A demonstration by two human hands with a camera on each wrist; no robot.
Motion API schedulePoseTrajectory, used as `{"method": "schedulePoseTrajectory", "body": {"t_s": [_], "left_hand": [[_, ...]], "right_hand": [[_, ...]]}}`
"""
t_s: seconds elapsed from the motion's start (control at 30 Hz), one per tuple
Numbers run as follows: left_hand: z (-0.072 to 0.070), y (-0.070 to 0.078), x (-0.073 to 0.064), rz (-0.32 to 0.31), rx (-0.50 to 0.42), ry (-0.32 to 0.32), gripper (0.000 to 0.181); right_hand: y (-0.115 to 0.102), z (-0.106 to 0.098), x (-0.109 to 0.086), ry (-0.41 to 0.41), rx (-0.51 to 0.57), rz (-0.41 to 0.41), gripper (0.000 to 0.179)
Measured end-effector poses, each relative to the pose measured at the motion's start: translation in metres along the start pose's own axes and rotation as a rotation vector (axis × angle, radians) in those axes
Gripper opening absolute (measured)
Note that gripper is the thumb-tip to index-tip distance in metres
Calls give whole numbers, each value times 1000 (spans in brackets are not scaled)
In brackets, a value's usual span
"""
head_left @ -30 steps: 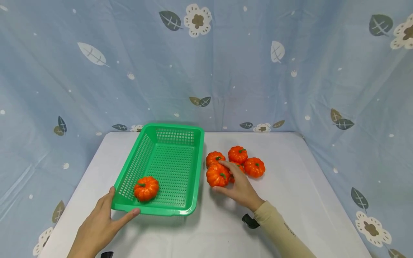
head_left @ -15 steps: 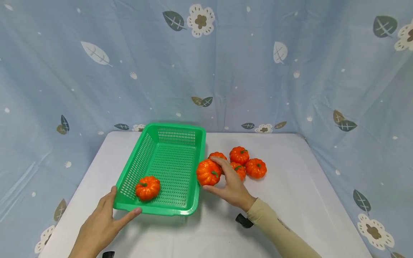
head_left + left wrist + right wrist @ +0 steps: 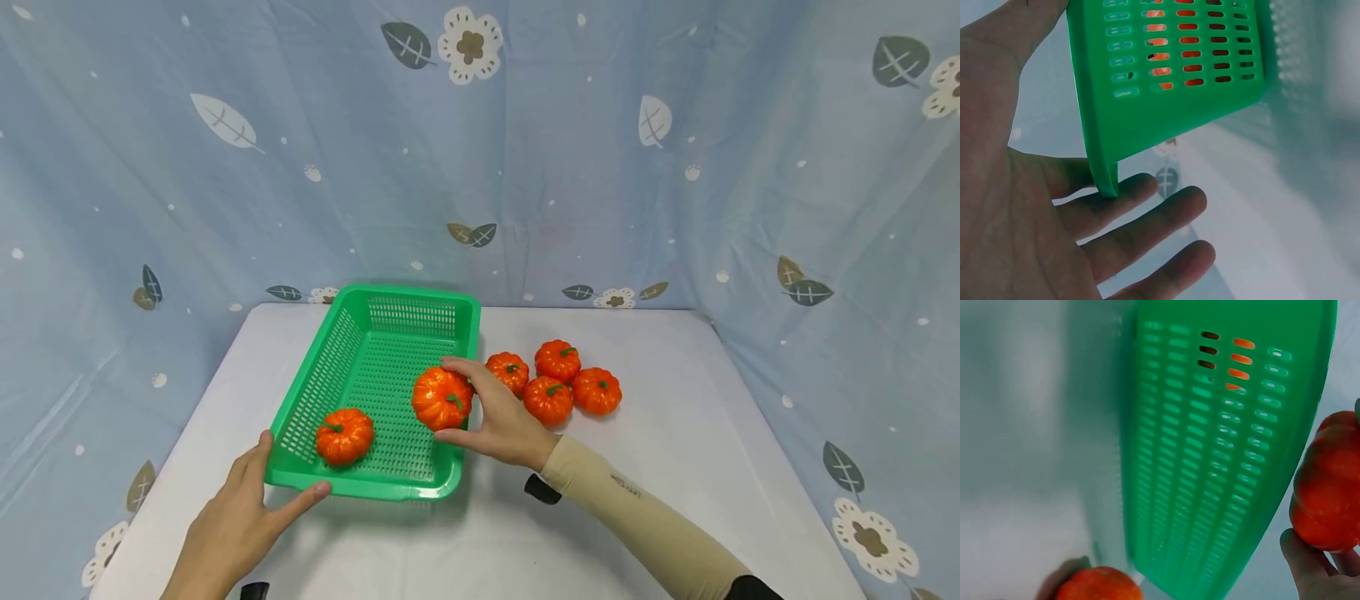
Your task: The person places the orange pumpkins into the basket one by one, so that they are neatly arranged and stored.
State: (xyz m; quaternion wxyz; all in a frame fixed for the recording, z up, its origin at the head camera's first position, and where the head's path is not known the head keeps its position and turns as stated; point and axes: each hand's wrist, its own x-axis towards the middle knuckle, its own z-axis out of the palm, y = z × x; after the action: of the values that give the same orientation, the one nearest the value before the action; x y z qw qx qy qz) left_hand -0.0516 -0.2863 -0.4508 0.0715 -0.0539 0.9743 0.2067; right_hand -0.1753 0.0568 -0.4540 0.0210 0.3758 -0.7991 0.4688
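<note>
My right hand (image 3: 504, 418) grips a small orange pumpkin (image 3: 442, 398) with a green stem, thumb on the near side and fingers on the far side. In the head view it appears over the right part of the green basket (image 3: 454, 479); in the right wrist view the held pumpkin (image 3: 1329, 487) is beside the rim. My left hand (image 3: 234, 517) touches the basket's near left corner. Its fingers (image 3: 1141, 234) are extended and spread around the rim in the left wrist view. A second pumpkin (image 3: 345, 437) sits inside the basket, near that corner.
Several more pumpkins (image 3: 547, 401) are grouped on the white table (image 3: 675, 467) to the right of the basket. A blue curtain (image 3: 555, 167) with leaves and flowers hangs behind the table and along its sides.
My right hand has carried the pumpkin left from the group, over the basket's right rim. The left hand has stayed at the basket corner.
</note>
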Motion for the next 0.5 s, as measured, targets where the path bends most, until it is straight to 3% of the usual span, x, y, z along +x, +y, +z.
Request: {"method": "schedulePoseTrajectory", "body": {"t_s": [0.2,0.5], "left_hand": [[-1,-2,0,-2,0,-1,122],[-1,1,-1,-13,1,-1,123]], "right_hand": [[-4,9,19,-38,-74,-26,80],[0,24,32,-192,-182,-54,80]]}}
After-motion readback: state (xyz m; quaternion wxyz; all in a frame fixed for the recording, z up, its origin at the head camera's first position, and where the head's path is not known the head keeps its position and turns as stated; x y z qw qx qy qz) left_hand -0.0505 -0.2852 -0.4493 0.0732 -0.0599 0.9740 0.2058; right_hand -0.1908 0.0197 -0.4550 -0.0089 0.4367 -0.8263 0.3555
